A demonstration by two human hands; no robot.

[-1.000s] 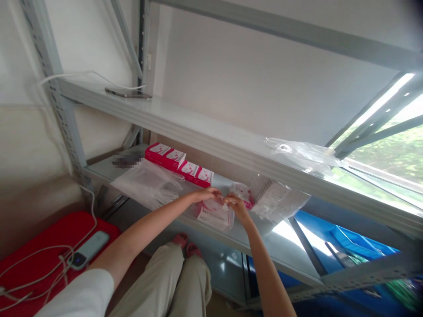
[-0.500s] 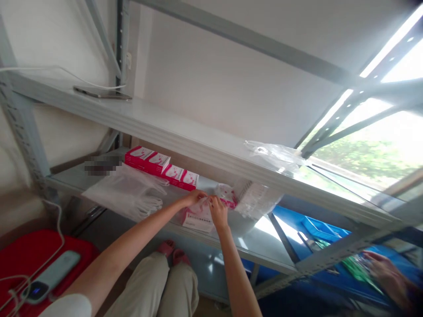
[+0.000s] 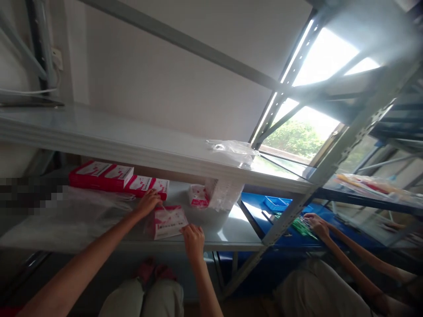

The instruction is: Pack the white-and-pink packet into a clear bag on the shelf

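Note:
A pink-and-white box in a clear plastic bag (image 3: 167,221) lies on the grey lower shelf (image 3: 231,231). My left hand (image 3: 148,201) grips the bag's upper left corner, just in front of a row of red boxes (image 3: 115,174). At the bag's lower right corner, near the shelf's front edge, my right hand (image 3: 193,237) pinches the plastic. Behind the bag sit another small bagged pink box (image 3: 198,196) and a clear bag of white items (image 3: 226,196).
Flat clear bags (image 3: 76,211) lie at the left of the shelf. A crumpled clear bag (image 3: 231,149) rests on the upper shelf (image 3: 132,141). To the right, past a slanted steel upright (image 3: 291,209), a co-worker's hand (image 3: 315,221) reaches over green items (image 3: 299,226) near a blue tray (image 3: 276,203).
The view swung right, bringing the co-worker into sight. My hands moved apart: the left went to the bag's upper left corner, the right dropped to its lower right corner, and the bag lies flatter.

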